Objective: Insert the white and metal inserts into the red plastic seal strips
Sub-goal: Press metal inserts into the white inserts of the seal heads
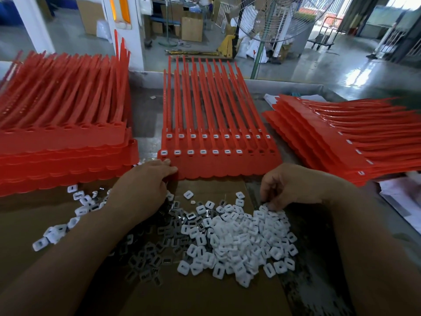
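White inserts point(239, 242) lie heaped low in the frame on a cardboard sheet point(205, 299), with darker metal inserts point(155, 252) piled just to their left and a few strays scattered further left. They are small, light, hard pieces with a slot through each. They look likely to skid or flip, so a fingertip pinch across the flat sides of one piece should serve best.

The right hand point(293, 185) is at the pile's upper right edge, fingers curled down with their tips among the white pieces. Whether it has hold of one I cannot tell. The left hand point(145, 188), left of centre, holds the lower left corner of the middle strips point(218, 165), fingers curled at the edge. These look thin and bendy, so steadying them near the sockets makes sense. The front row has seven sockets filled and three at the right empty.

More red stacks sit on the tabletop point(145, 124), a left stack point(63, 147) and a right stack point(341, 137). A fan point(268, 19) stands beyond, top centre.
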Tool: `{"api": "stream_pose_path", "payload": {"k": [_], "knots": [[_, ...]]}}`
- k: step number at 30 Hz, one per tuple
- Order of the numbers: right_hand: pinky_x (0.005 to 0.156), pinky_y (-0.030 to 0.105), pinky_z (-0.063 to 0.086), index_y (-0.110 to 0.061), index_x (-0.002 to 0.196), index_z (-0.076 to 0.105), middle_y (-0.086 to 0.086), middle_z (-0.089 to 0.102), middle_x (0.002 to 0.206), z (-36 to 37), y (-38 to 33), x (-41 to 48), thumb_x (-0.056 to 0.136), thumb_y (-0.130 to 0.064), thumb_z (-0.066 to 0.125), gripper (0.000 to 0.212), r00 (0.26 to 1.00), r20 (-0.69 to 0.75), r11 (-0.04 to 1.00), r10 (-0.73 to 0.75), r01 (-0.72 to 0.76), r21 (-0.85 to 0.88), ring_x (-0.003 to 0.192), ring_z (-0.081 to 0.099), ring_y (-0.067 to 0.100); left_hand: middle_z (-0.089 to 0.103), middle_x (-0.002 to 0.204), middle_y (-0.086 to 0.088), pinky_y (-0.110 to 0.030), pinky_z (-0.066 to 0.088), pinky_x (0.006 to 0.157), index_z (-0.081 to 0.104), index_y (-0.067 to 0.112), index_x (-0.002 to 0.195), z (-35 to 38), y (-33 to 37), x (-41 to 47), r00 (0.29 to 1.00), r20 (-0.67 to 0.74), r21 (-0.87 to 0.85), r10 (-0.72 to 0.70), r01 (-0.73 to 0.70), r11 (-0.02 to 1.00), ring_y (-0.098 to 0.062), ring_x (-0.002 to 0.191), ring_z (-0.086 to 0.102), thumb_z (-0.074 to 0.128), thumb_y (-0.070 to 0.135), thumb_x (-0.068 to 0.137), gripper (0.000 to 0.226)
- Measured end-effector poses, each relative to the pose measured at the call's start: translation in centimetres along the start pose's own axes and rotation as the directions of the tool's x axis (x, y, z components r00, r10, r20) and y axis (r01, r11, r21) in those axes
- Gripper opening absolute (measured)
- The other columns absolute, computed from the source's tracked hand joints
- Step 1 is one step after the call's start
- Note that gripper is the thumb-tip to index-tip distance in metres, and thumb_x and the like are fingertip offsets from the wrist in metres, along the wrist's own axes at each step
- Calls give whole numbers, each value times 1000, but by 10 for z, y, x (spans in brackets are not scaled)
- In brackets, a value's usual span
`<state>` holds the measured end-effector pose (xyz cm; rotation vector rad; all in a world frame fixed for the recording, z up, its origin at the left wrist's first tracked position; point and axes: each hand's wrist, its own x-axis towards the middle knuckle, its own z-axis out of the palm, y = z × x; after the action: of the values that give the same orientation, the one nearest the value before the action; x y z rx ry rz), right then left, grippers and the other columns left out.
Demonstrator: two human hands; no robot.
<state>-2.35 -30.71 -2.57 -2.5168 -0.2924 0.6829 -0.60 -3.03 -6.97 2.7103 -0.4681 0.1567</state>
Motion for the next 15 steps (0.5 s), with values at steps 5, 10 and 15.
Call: {"api": "stream_pose_path", "payload": {"k": [5,10,15], "knots": [[56,11,44,-25,70,63,-14,63,57,1,0,2,72,-3,74,25,1000,7,1000,1,0,-26,54,57,-5,36,143,7,-23,22,106,47,25,130,0,0,0,1000,-4,2,-4,4,1000,-9,132,31,43,5,85,49],[55,7,40,-24,72,61,-21,62,61,1,-2,1,75,-8,73,20,999,-10,999,-37,37,-21,57,55,-8,36,144,7,-23,21,107,47,24,131,2,0,1,1000,1,-3,-2,2,1000,-9,133,30,42,4,86,50],[63,10,45,-25,81,67,-4,68,78,2,-3,5,79,-11,69,14,982,-177,993,-64,80,85,68,59,-1,37,143,6,-20,19,106,48,23,130,4,-1,4,1000,-8,-11,5,-5,1000,-8,132,30,43,3,85,50]]}}
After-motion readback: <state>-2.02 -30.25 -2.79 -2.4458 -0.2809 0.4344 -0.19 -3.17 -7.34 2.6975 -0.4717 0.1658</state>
